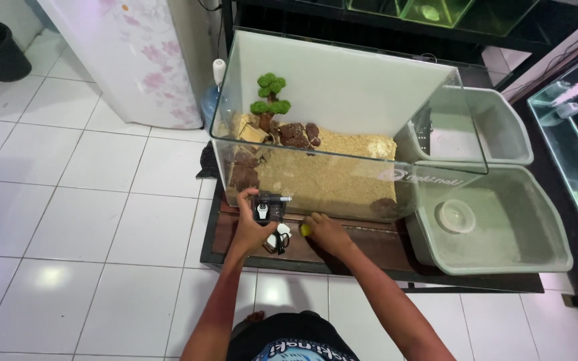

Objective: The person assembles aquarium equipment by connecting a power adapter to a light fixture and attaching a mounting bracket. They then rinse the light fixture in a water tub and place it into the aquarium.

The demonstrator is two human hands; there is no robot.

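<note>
Landmark: the clear rectangular glass tank, floored with tan sand, standing on a dark brown wooden stand.
Left hand: the left hand has its fingers wrapped round a small black and clear plastic pump-like device, held against the tank's front lower edge, left of centre.
Under the device: a white and black cord or plug lies on the stand just in front of the tank.
Right hand: the right hand rests on the stand just right of the device, fingers pinched narrowly on a small round yellow object.
Right of tank: two grey plastic tubs, touching its side.
Risk: the device could knock the glass, or the yellow piece could roll off the stand if the pinch loosens.
Unclear: what the yellow object is; the device's underside; whether the cord joins it.
</note>
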